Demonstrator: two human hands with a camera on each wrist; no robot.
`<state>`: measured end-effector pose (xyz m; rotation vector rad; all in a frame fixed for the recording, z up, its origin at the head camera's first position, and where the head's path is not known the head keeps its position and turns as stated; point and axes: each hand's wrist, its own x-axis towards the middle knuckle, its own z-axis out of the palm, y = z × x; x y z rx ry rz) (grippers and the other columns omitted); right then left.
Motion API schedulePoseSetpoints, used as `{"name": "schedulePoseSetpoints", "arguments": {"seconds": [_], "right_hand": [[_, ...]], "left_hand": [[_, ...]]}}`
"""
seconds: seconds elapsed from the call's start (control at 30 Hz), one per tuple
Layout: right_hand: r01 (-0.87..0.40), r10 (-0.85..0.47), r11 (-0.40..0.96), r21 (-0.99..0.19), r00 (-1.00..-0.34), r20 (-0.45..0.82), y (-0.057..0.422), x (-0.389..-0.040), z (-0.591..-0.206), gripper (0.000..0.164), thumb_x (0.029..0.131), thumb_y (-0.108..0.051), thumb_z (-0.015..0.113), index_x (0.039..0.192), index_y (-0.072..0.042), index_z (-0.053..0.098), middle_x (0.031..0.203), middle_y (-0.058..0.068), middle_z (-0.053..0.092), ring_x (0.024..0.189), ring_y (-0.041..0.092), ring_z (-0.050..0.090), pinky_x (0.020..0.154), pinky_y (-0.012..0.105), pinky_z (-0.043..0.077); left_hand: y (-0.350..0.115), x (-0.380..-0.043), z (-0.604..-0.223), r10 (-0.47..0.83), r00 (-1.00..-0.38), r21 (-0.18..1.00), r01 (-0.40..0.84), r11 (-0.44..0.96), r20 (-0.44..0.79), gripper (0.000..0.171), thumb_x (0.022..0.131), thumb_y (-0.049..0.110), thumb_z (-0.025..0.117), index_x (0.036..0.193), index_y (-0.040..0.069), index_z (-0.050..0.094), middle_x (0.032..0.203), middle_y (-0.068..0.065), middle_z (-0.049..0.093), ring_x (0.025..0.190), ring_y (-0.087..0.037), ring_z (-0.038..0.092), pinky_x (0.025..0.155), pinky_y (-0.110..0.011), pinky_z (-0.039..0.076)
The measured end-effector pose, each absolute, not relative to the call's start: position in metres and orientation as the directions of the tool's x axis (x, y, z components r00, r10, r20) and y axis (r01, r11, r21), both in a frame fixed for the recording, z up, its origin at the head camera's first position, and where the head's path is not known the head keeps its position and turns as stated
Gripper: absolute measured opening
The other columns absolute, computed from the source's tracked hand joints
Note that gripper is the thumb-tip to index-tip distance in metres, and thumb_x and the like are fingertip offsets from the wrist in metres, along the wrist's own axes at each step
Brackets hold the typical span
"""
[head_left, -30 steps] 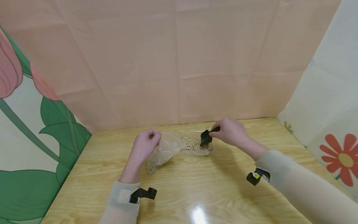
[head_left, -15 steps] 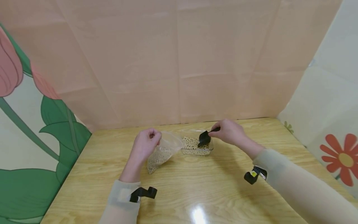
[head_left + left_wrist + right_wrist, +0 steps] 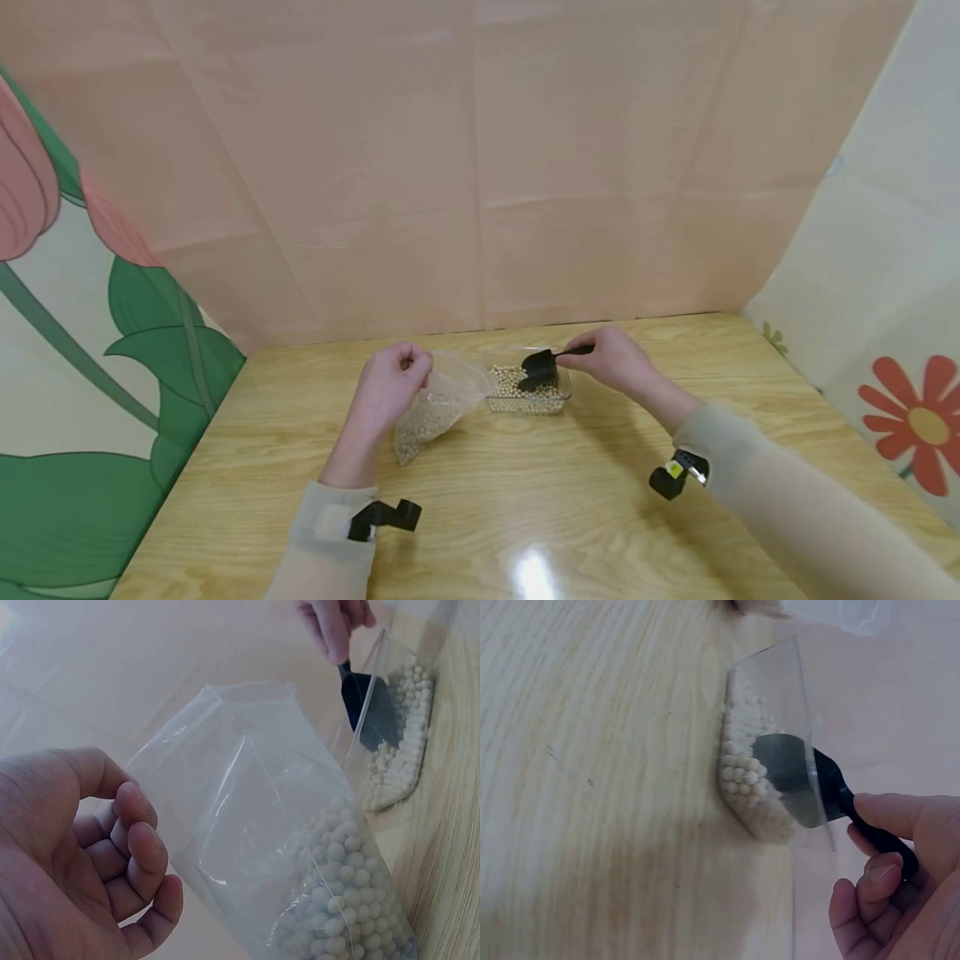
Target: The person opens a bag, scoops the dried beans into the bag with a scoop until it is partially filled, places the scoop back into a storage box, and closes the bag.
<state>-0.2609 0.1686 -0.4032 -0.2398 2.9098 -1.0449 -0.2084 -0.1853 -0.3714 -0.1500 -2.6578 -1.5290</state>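
Observation:
My left hand [image 3: 393,385] pinches the upper edge of a clear plastic bag [image 3: 461,379], which hangs slanted with its mouth toward the box. Pale round beads [image 3: 352,892] fill the bag's lower part in the left wrist view. My right hand [image 3: 611,358] grips the thin handle of a small black scoop [image 3: 539,367] between thumb and fingers. The scoop's blade dips among the pale beads [image 3: 742,776] inside a clear rectangular box [image 3: 799,690], and some of the blade shows only through the box wall. The box stands just right of the bag.
Box and bag are near the back of a wood-grain table [image 3: 480,508], close to a pink sheet [image 3: 480,167] that rises behind. A flower-print panel [image 3: 67,333] stands at the left, and a pale wall with a red flower [image 3: 926,425] at the right.
My right hand has pushed the scoop leftward through the beads in the box, its blade swinging toward the bag. My left hand and the bag have stayed almost still.

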Motion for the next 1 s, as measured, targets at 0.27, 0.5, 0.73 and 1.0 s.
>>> {"name": "schedulePoseSetpoints", "arguments": {"seconds": [0.27,0.5,0.73,1.0], "right_hand": [[-0.079,-0.122,0.689,-0.720,-0.992,-0.009,0.166,-0.262,-0.426,0.038,0.099,-0.039,0.084,0.125,-0.012,0.084,0.131,0.014,0.077,0.112,0.031,0.071,0.092,0.045,0.057],[-0.035,-0.112,0.628,-0.777,-0.993,-0.046,0.159,-0.261,-0.436,0.041,0.097,-0.037,0.086,0.129,-0.011,0.082,0.131,0.016,0.076,0.085,0.029,0.069,0.066,0.033,0.053],[0.019,-0.116,0.565,-0.825,-0.988,-0.102,0.151,-0.262,-0.447,0.045,0.095,-0.039,0.089,0.132,-0.015,0.082,0.138,0.017,0.073,0.058,0.010,0.050,0.051,0.024,0.038],[-0.009,-0.140,0.548,-0.836,-0.987,-0.082,0.146,-0.260,-0.461,0.043,0.094,-0.042,0.088,0.129,-0.018,0.084,0.136,0.015,0.074,0.056,0.009,0.040,0.052,0.025,0.037]], "left_hand": [[-0.186,-0.203,-0.373,0.047,-0.994,0.860,0.111,0.498,0.101,0.020,0.102,0.017,0.057,0.085,0.012,0.067,0.078,-0.011,0.067,0.057,-0.017,0.040,0.052,-0.029,0.034],[-0.188,-0.197,-0.374,0.044,-0.994,0.867,0.110,0.487,0.102,0.021,0.102,0.017,0.057,0.084,0.011,0.066,0.077,-0.013,0.066,0.056,-0.017,0.040,0.053,-0.029,0.035],[-0.192,-0.193,-0.377,0.034,-0.994,0.870,0.107,0.481,0.103,0.022,0.102,0.017,0.057,0.083,0.011,0.066,0.075,-0.013,0.065,0.056,-0.018,0.041,0.053,-0.029,0.036],[-0.197,-0.188,-0.384,0.025,-0.996,0.883,0.091,0.461,0.090,0.021,0.103,0.014,0.056,0.085,0.009,0.066,0.075,-0.014,0.064,0.057,-0.018,0.044,0.053,-0.030,0.039]]}}
